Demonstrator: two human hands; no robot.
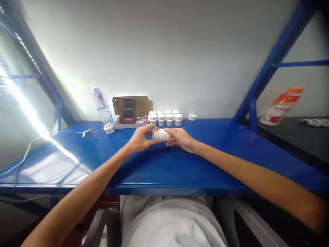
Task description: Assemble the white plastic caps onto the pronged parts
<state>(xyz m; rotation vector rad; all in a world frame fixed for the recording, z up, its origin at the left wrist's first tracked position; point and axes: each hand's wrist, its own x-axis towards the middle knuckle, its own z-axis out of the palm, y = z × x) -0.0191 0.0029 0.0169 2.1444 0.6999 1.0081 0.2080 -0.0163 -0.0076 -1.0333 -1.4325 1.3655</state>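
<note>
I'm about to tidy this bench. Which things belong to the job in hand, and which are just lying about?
Likely the job's:
White part between left hand and right hand
Rows of white parts
Lone white piece

Probably lying about:
Clear bottle
Orange-capped bottle
White cable
Open box (role unclear)

White cylinder (157,134), blue table (205,168), orange bottle cap (295,90)

- Left forearm (96,181), bare, slants in from 8 o'clock.
- Left hand (140,139) grips, pointing to 2 o'clock.
- Right forearm (239,169), bare, slants from 4 o'clock.
- Right hand (183,138), curled, points to 10 o'clock.
</note>
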